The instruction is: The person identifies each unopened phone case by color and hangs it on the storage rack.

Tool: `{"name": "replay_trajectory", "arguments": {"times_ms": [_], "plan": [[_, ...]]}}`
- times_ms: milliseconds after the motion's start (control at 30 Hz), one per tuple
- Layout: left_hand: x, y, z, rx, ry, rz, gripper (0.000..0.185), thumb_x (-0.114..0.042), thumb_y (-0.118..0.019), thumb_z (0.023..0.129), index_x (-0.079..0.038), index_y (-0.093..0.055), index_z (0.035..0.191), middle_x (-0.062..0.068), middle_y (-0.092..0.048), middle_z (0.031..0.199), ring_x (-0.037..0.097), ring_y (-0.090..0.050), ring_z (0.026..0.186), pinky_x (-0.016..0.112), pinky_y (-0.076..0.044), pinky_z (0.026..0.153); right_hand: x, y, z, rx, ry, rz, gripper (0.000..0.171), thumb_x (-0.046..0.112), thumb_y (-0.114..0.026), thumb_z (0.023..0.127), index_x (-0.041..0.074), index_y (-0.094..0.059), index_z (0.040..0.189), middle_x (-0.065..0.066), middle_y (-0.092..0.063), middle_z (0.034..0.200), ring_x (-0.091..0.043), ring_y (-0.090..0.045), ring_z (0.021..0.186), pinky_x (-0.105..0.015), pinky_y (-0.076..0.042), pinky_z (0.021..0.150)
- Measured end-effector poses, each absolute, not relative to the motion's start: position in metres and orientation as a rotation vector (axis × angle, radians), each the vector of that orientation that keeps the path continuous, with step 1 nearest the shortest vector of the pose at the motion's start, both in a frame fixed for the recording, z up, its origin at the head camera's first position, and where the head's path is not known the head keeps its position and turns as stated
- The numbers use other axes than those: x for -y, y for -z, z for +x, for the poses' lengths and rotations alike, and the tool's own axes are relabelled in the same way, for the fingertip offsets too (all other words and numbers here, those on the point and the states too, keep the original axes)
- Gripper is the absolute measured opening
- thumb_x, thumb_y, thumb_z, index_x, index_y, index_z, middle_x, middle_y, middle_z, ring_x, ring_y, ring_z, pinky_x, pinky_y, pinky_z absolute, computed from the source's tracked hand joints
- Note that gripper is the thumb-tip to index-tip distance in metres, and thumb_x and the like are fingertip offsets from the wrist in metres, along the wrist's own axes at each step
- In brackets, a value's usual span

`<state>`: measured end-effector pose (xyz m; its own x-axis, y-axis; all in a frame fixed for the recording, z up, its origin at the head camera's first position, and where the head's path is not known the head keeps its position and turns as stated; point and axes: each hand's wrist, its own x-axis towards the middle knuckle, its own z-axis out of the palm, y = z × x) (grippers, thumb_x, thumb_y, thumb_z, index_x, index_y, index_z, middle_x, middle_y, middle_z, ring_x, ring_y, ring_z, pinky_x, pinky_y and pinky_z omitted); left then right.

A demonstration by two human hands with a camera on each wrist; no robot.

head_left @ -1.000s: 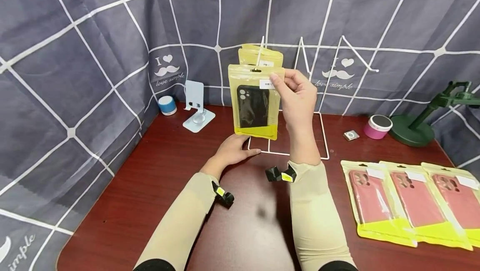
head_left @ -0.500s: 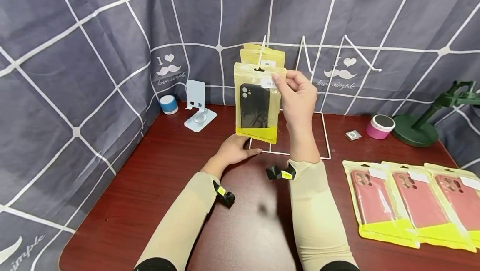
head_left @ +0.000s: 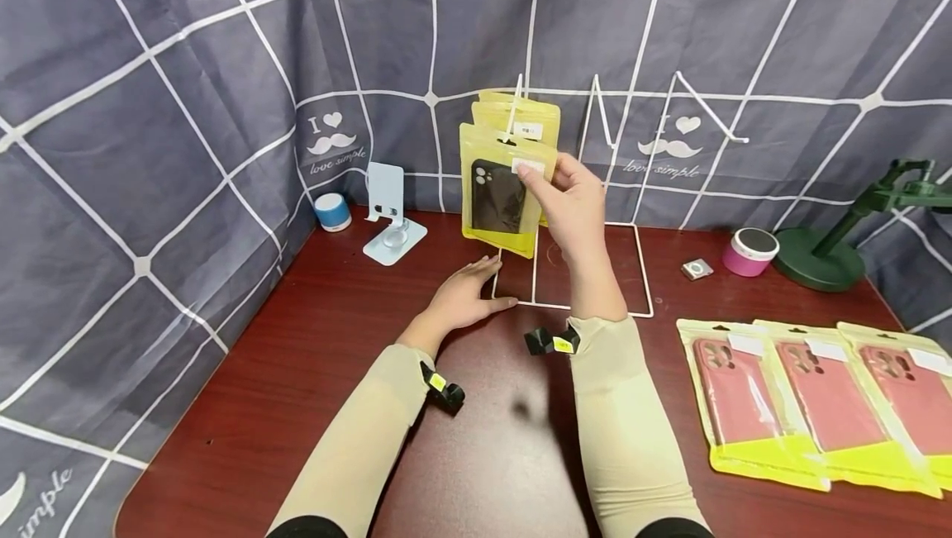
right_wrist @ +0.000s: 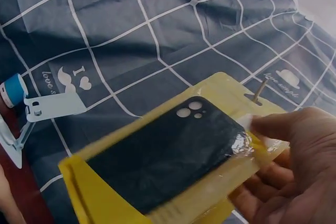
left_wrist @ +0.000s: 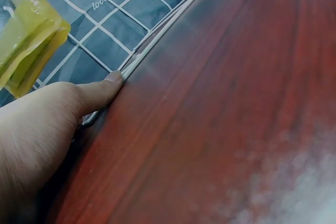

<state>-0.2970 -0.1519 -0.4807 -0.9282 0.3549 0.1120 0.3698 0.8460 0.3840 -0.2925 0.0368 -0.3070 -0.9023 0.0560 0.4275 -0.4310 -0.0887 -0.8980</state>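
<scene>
Pouch in right hand, above left hand

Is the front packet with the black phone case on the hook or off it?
On: in the right wrist view, the hook pokes through the front packet's slot.

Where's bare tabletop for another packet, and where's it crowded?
Bare red wooden table lies left of the left beige sleeve, and between it and the right sleeve, before the white wire rack. Crowded: the right side, with three yellow packets of pink phone cases, and the back right corner, with a pink cylinder beside a round-based green stand.
</scene>
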Motion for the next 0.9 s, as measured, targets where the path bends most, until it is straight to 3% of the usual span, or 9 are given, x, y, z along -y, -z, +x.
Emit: {"name": "replay_trajectory", "arguments": {"times_ms": [133,400,567,733,800,900], "plan": [[0.153,0.48,-0.296,2.97,0.644,-0.592,0.097,-0.079,-0.053,0.086,-0.015,-0.037,0.157,0.003,-0.035,0.161,0.021,-0.028,0.15,0.041,-0.024,0.121,-0.036,0.312,-0.293,2.019,-2.003,0.445,0.033,0.024,-0.08,0.088,0.007,-0.074,0.116,-0.009,-0.076,0.101,-0.023,-0.074,0.085,-0.038,-0.061,0.075],[0.152,0.478,-0.293,2.997,0.661,-0.574,0.095,-0.078,-0.053,0.086,-0.017,-0.037,0.157,0.002,-0.033,0.162,0.021,-0.027,0.15,0.04,-0.023,0.121,-0.041,0.327,-0.305,2.161,-1.947,0.395,0.032,0.028,-0.08,0.087,0.006,-0.074,0.109,-0.006,-0.077,0.09,-0.028,-0.074,0.082,-0.045,-0.061,0.074],[0.151,0.478,-0.293,3.004,0.641,-0.577,0.094,-0.078,-0.053,0.087,-0.017,-0.038,0.157,-0.003,-0.033,0.162,0.015,-0.025,0.151,0.038,-0.023,0.121,-0.043,0.335,-0.311,2.232,-1.883,0.386,0.033,0.03,-0.08,0.086,0.004,-0.075,0.107,-0.008,-0.077,0.092,-0.031,-0.072,0.085,-0.04,-0.06,0.073],[0.151,0.477,-0.293,3.008,0.633,-0.582,0.094,-0.078,-0.053,0.086,-0.017,-0.038,0.157,-0.004,-0.033,0.162,0.013,-0.024,0.15,0.036,-0.022,0.121,-0.045,0.34,-0.315,2.271,-1.837,0.355,0.033,0.031,-0.082,0.085,0.004,-0.075,0.104,-0.01,-0.077,0.093,-0.02,-0.069,0.08,-0.028,-0.056,0.067],[0.151,0.477,-0.293,3.007,0.629,-0.584,0.095,-0.078,-0.053,0.086,-0.017,-0.038,0.157,-0.002,-0.033,0.162,0.014,-0.025,0.15,0.037,-0.023,0.121,-0.045,0.342,-0.317,2.275,-1.847,0.348,0.033,0.031,-0.082,0.085,0.005,-0.076,0.105,-0.011,-0.077,0.096,-0.017,-0.069,0.08,-0.028,-0.057,0.069],[0.152,0.477,-0.294,3.004,0.625,-0.584,0.095,-0.078,-0.053,0.086,-0.016,-0.037,0.157,0.0,-0.033,0.162,0.016,-0.027,0.15,0.038,-0.025,0.121,-0.046,0.345,-0.319,2.28,-1.864,0.354,0.033,0.03,-0.081,0.086,0.006,-0.076,0.109,-0.012,-0.076,0.1,-0.023,-0.072,0.087,-0.033,-0.058,0.073]]}}
